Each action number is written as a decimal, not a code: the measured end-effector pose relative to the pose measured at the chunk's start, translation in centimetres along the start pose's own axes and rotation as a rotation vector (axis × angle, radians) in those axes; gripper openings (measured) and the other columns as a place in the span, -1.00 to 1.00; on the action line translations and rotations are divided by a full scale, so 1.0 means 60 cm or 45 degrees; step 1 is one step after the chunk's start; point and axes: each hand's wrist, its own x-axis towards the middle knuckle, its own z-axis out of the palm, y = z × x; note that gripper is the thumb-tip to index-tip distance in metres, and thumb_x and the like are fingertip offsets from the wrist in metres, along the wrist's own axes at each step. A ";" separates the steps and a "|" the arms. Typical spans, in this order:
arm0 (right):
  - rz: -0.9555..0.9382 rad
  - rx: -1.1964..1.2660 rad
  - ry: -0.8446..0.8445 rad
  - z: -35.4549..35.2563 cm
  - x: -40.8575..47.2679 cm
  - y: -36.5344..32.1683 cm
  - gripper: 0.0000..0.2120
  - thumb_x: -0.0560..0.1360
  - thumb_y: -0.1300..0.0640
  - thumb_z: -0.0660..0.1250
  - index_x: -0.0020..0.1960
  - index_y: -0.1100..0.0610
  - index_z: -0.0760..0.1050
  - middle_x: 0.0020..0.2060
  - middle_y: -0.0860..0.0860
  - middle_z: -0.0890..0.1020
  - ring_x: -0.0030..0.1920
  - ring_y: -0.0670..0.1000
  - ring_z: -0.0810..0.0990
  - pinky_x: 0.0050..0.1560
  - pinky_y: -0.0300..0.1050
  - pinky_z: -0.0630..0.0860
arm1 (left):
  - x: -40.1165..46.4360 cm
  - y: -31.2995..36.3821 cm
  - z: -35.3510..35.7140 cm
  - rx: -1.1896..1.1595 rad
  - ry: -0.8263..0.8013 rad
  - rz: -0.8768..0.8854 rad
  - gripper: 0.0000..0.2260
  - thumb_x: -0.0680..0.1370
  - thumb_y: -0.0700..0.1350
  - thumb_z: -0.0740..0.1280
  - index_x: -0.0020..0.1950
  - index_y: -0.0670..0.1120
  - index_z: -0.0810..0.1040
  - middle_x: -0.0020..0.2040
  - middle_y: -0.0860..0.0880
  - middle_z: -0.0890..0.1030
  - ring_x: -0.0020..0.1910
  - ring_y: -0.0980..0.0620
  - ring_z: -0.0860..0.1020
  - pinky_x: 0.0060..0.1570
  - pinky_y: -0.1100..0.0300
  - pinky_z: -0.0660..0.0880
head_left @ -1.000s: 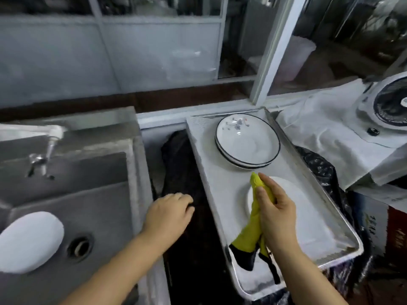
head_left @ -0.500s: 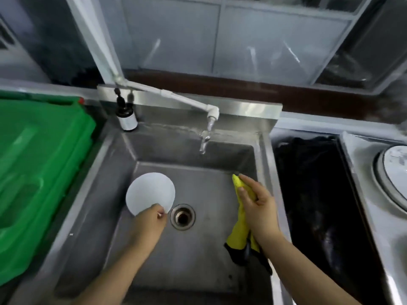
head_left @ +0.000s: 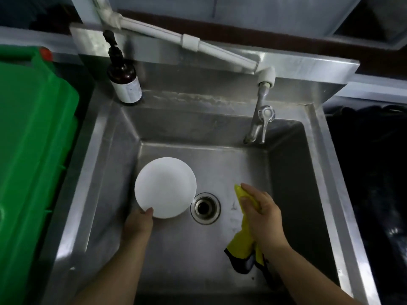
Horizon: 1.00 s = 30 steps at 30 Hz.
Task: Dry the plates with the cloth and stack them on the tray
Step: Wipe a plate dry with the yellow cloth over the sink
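My left hand (head_left: 138, 223) pinches the white plate's (head_left: 165, 187) near rim; it's probably wet, slick, breakable; right hand (head_left: 262, 213) clutches the soft cloth (head_left: 243, 243).

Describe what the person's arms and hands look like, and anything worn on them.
Both forearms are bare as far as the frame shows: no sleeves, gloves, watch or bracelet. The left hand and right hand show no rings on the visible fingers. Nails look short and unpainted. Upper arms lie out of view.
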 end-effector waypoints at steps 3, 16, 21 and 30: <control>0.033 -0.013 0.013 0.007 0.009 0.014 -0.72 0.53 0.12 0.32 0.04 -0.29 0.49 0.00 -0.16 0.53 -0.09 -0.19 0.56 -0.13 -0.28 0.52 | 0.021 -0.007 0.012 -0.043 0.012 -0.076 -0.67 0.58 -0.02 0.28 0.12 -0.28 0.58 0.11 -0.30 0.58 0.06 -0.30 0.53 -0.12 0.09 0.34; 0.100 0.008 0.063 0.000 0.010 0.023 -0.73 0.54 0.13 0.32 0.08 -0.24 0.51 0.00 -0.14 0.53 -0.02 -0.12 0.56 0.01 -0.16 0.54 | -0.005 0.014 0.021 -0.645 0.062 -0.249 -0.71 0.58 -0.22 0.24 0.28 -0.31 0.48 0.16 -0.23 0.55 0.15 -0.28 0.51 -0.03 0.07 0.39; 0.066 -0.047 0.096 -0.016 0.006 0.022 -0.74 0.53 0.13 0.33 0.14 -0.18 0.52 -0.01 -0.17 0.54 -0.01 -0.19 0.55 -0.02 -0.31 0.48 | -0.001 0.020 0.024 -0.828 -0.029 -0.255 -0.66 0.58 -0.16 0.27 0.33 -0.23 0.44 0.24 -0.24 0.52 0.13 -0.26 0.53 0.12 -0.07 0.49; -0.043 -0.085 0.179 -0.063 -0.021 0.011 -0.75 0.54 0.16 0.32 0.15 -0.12 0.52 -0.04 -0.17 0.54 -0.08 -0.35 0.51 -0.17 -0.54 0.41 | -0.035 0.052 0.020 -1.134 -0.306 -0.170 -0.64 0.63 -0.19 0.17 0.44 -0.14 0.31 0.29 -0.22 0.46 0.16 -0.26 0.50 0.01 -0.09 0.48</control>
